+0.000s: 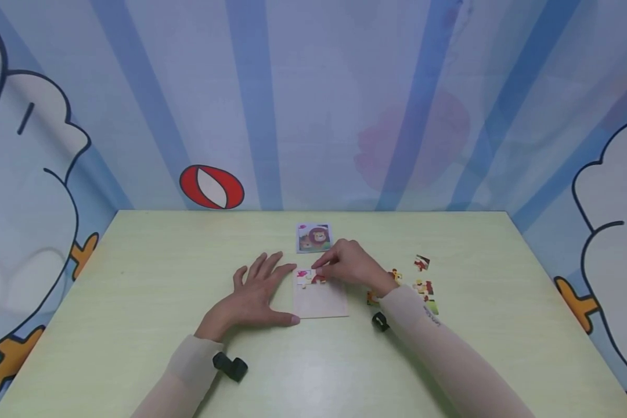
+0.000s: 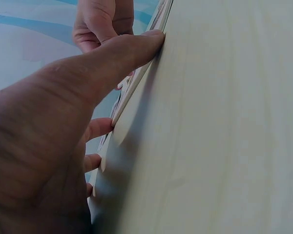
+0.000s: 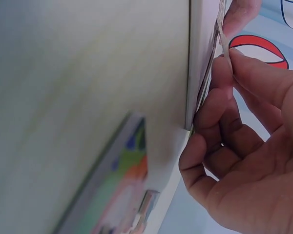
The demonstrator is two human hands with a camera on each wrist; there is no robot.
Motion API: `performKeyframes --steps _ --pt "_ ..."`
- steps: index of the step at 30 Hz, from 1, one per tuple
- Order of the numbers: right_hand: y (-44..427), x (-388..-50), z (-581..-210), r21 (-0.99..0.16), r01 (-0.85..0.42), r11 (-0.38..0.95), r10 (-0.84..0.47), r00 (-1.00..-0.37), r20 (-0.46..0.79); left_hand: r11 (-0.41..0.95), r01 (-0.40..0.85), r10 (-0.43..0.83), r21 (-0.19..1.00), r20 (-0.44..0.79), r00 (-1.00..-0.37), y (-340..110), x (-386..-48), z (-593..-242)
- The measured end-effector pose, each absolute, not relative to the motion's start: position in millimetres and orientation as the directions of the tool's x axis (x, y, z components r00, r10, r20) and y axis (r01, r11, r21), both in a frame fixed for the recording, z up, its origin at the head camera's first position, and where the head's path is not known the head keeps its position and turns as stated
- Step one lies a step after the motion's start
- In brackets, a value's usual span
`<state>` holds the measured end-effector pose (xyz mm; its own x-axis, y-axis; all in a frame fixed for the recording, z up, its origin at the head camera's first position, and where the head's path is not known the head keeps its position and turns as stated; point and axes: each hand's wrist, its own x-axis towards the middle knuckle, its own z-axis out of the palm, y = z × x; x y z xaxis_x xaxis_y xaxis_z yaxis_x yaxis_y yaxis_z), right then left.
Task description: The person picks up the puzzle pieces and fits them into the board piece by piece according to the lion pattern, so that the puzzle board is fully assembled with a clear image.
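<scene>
A square white puzzle board (image 1: 321, 305) lies on the table, with a few joined jigsaw pieces (image 1: 303, 278) along its far edge. My left hand (image 1: 256, 296) rests at the board's left side, fingers spread; its thumb touches the near left corner and its index fingertip is by the far left one. Over the board's far part, my right hand (image 1: 352, 264) pinches a thin puzzle piece (image 3: 225, 41) between thumb and index finger, tilted against the board in the right wrist view. The held piece's picture is mostly hidden by the fingers.
A small picture card with a lion (image 1: 313, 238) lies beyond the board. Several loose puzzle pieces (image 1: 425, 287) are scattered on the right, some partly behind the right forearm. A striped curtain (image 1: 319, 104) stands behind the pale table (image 1: 136, 278).
</scene>
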<state>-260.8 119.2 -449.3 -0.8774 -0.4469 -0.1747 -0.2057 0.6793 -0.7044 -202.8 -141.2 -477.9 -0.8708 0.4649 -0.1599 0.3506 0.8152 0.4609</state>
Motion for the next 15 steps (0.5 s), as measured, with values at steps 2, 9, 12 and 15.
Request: performKeyframes --steps 2,9,12,15 --pt "117.9 -260.2 -448.3 -0.694 -0.204 0.691 -0.437 -0.882 -0.175 0.816 0.351 0.465 0.459 -0.160 -0.871 -141.3 -202.9 -477.8" --pt "113.3 -257.4 -444.3 -0.642 -0.176 0.747 -0.373 -0.909 -0.185 0.810 0.361 0.473 0.461 -0.151 -0.868 -141.7 -203.3 -478.0" --pt "112.5 -257.4 -444.3 -0.623 -0.166 0.764 -0.351 -0.918 -0.186 0.808 0.361 0.474 0.465 -0.149 -0.868 -141.9 -203.1 -478.0" --pt "111.7 -257.4 -445.0 -0.603 -0.157 0.782 -0.333 -0.923 -0.192 0.807 0.359 0.474 0.469 -0.151 -0.867 -142.3 -202.5 -478.3"
